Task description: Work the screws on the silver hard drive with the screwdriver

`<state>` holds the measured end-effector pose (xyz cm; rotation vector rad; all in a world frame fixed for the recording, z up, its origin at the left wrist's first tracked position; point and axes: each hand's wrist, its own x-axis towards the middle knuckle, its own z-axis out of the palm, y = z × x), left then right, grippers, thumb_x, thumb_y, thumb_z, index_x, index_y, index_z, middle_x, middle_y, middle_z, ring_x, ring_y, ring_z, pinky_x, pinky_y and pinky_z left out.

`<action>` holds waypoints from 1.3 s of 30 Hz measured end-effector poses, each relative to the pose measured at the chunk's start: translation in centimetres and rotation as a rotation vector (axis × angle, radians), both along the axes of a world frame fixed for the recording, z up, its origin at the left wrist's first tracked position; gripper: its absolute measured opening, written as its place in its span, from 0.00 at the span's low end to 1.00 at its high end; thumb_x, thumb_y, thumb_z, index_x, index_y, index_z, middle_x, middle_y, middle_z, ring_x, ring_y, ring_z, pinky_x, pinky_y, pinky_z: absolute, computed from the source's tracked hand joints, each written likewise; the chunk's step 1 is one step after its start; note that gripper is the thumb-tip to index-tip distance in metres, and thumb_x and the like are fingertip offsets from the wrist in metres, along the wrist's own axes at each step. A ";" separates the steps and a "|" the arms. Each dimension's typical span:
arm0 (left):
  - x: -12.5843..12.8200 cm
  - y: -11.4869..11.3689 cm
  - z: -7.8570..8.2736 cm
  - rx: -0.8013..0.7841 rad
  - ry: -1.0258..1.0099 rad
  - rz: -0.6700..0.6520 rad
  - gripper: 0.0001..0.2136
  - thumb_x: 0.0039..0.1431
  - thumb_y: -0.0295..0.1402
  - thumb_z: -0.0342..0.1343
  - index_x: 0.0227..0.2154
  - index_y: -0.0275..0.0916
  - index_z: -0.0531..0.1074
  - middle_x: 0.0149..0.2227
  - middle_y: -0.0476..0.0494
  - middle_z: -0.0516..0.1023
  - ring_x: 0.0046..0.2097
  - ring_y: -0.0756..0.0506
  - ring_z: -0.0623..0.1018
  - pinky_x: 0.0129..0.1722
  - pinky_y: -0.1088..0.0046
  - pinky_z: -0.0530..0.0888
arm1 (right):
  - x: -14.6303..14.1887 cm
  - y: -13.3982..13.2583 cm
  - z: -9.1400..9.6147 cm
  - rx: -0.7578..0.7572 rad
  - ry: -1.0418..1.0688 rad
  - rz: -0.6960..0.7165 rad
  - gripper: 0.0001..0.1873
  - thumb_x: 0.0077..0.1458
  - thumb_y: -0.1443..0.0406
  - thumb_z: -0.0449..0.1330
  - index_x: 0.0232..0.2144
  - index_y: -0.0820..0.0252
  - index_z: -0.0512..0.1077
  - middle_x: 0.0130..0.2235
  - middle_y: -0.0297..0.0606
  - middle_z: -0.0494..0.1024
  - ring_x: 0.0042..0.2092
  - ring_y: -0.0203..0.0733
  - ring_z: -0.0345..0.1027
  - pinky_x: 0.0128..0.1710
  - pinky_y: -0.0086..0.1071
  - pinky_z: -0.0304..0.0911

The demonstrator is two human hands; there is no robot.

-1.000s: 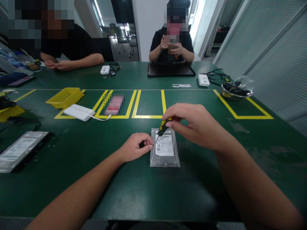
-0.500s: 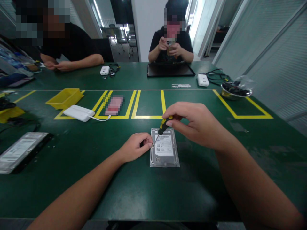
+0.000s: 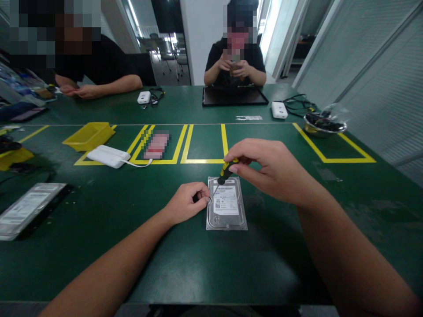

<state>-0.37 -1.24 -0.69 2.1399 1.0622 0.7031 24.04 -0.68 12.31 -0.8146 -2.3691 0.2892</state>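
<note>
Evidently underway: screwdriver (image 3: 226,172) at a hard drive (image 3: 231,221)

Gripped between the fingers and thumb of the right hand (image 3: 264,169), the screwdriver slants down to the drive's left side. The left hand (image 3: 187,203) curls at that edge; whether its fingers pinch anything, I cannot tell. The hard drive lies flat on the green table (image 3: 185,268), its cover on. Work there looks unfinished; what is loosened or tightened is too small to judge. Farther left lies a second hard drive (image 3: 31,204).
</note>
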 end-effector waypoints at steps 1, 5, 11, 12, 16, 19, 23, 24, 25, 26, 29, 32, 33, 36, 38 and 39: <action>0.0 0.0 0.0 -0.001 0.004 0.004 0.03 0.56 0.25 0.54 0.31 0.36 0.72 0.29 0.51 0.74 0.31 0.52 0.72 0.32 0.76 0.67 | 0.0 0.0 0.0 -0.001 0.000 0.000 0.07 0.58 0.72 0.59 0.39 0.61 0.74 0.40 0.35 0.78 0.41 0.36 0.71 0.43 0.29 0.63; 0.0 -0.1 0.1 -0.008 0.018 0.017 0.03 0.56 0.26 0.55 0.31 0.36 0.73 0.29 0.51 0.74 0.30 0.52 0.72 0.31 0.76 0.67 | 0.0 0.0 0.0 0.003 -0.001 -0.003 0.06 0.58 0.71 0.59 0.39 0.61 0.74 0.40 0.36 0.78 0.41 0.36 0.71 0.43 0.29 0.63; -0.1 -0.2 0.0 0.056 -0.007 -0.011 0.05 0.57 0.26 0.54 0.35 0.37 0.73 0.30 0.50 0.74 0.32 0.51 0.73 0.34 0.75 0.69 | 0.1 -0.1 0.1 0.003 0.001 -0.006 0.06 0.58 0.70 0.59 0.39 0.62 0.74 0.39 0.36 0.78 0.41 0.37 0.71 0.43 0.30 0.63; -0.1 -0.2 0.0 0.079 -0.004 -0.020 0.05 0.58 0.26 0.54 0.35 0.37 0.74 0.31 0.50 0.74 0.32 0.51 0.73 0.34 0.74 0.69 | 0.1 -0.1 0.1 0.002 0.000 -0.008 0.06 0.58 0.70 0.59 0.39 0.62 0.74 0.39 0.36 0.78 0.41 0.37 0.71 0.42 0.30 0.63; -0.4 0.0 0.0 0.150 0.025 -0.072 0.06 0.59 0.26 0.53 0.35 0.38 0.75 0.33 0.48 0.76 0.35 0.49 0.75 0.38 0.73 0.70 | 0.1 0.0 0.0 0.002 0.005 -0.006 0.06 0.59 0.69 0.59 0.39 0.61 0.74 0.40 0.36 0.79 0.40 0.37 0.71 0.42 0.30 0.64; -0.7 0.2 0.0 0.153 0.031 -0.089 0.06 0.62 0.28 0.53 0.36 0.38 0.75 0.34 0.47 0.78 0.37 0.48 0.76 0.39 0.72 0.71 | 0.0 0.1 0.0 -0.001 0.010 -0.003 0.06 0.58 0.69 0.59 0.39 0.61 0.74 0.40 0.37 0.79 0.41 0.37 0.71 0.43 0.31 0.64; -0.9 0.1 0.0 0.150 0.048 -0.102 0.06 0.64 0.30 0.52 0.36 0.39 0.74 0.36 0.46 0.78 0.38 0.48 0.76 0.40 0.71 0.71 | 0.1 0.0 0.0 -0.010 0.018 -0.001 0.06 0.58 0.69 0.59 0.39 0.61 0.74 0.40 0.37 0.79 0.41 0.38 0.71 0.43 0.31 0.64; -1.0 0.1 0.1 0.158 0.061 -0.111 0.06 0.65 0.30 0.52 0.37 0.39 0.74 0.36 0.46 0.78 0.39 0.48 0.76 0.40 0.71 0.71 | 0.1 0.0 0.0 -0.014 0.018 -0.002 0.06 0.58 0.69 0.59 0.39 0.60 0.74 0.40 0.37 0.79 0.41 0.38 0.71 0.43 0.31 0.64; -1.0 0.1 0.1 0.172 0.076 -0.119 0.07 0.65 0.31 0.51 0.37 0.38 0.74 0.36 0.46 0.78 0.39 0.48 0.76 0.41 0.71 0.71 | 0.1 0.0 0.1 -0.018 0.019 -0.004 0.06 0.58 0.69 0.58 0.39 0.60 0.74 0.40 0.37 0.79 0.41 0.38 0.71 0.43 0.32 0.64; -1.0 0.1 0.1 0.188 0.093 -0.128 0.07 0.66 0.31 0.51 0.37 0.38 0.74 0.36 0.45 0.78 0.39 0.48 0.76 0.41 0.71 0.70 | 0.1 0.0 0.1 -0.022 0.018 -0.004 0.06 0.59 0.69 0.58 0.39 0.60 0.74 0.40 0.37 0.79 0.41 0.38 0.71 0.43 0.32 0.64; -1.0 0.1 0.2 0.251 0.152 -0.156 0.08 0.67 0.32 0.49 0.39 0.38 0.72 0.37 0.45 0.78 0.40 0.47 0.75 0.42 0.70 0.70 | 0.1 0.0 0.0 -0.026 0.015 -0.005 0.06 0.59 0.69 0.58 0.39 0.59 0.74 0.40 0.37 0.78 0.41 0.39 0.71 0.43 0.32 0.63; -1.1 0.3 0.2 0.320 0.265 -0.206 0.09 0.68 0.32 0.47 0.40 0.38 0.72 0.39 0.44 0.77 0.41 0.45 0.74 0.43 0.67 0.68 | 0.1 0.0 0.1 -0.018 0.012 -0.004 0.06 0.59 0.69 0.58 0.39 0.60 0.74 0.40 0.37 0.78 0.41 0.38 0.71 0.43 0.31 0.63; -1.2 0.3 0.2 0.342 0.307 -0.225 0.09 0.69 0.31 0.46 0.40 0.39 0.72 0.39 0.43 0.77 0.42 0.45 0.74 0.43 0.67 0.67 | 0.1 0.0 0.1 -0.017 0.011 -0.005 0.06 0.58 0.69 0.58 0.39 0.60 0.74 0.40 0.37 0.78 0.41 0.38 0.71 0.43 0.31 0.63; -1.2 0.3 0.1 0.359 0.345 -0.236 0.10 0.69 0.30 0.44 0.40 0.38 0.71 0.39 0.43 0.76 0.42 0.45 0.73 0.43 0.66 0.66 | 0.1 0.0 0.1 -0.017 0.008 -0.007 0.06 0.58 0.69 0.59 0.39 0.61 0.74 0.40 0.37 0.79 0.41 0.38 0.71 0.43 0.32 0.63; -1.1 0.1 0.0 0.315 0.288 -0.201 0.09 0.69 0.30 0.43 0.40 0.37 0.69 0.38 0.43 0.75 0.41 0.45 0.72 0.43 0.67 0.67 | 0.1 0.0 0.1 -0.018 0.010 -0.010 0.06 0.58 0.69 0.58 0.39 0.60 0.74 0.40 0.37 0.79 0.41 0.38 0.71 0.43 0.32 0.63; -1.0 0.1 0.0 0.283 0.249 -0.178 0.09 0.69 0.30 0.44 0.40 0.37 0.69 0.38 0.43 0.75 0.41 0.46 0.72 0.43 0.67 0.67 | 0.1 0.0 0.1 -0.017 0.012 -0.010 0.07 0.58 0.69 0.58 0.39 0.60 0.74 0.40 0.37 0.79 0.41 0.39 0.71 0.43 0.32 0.63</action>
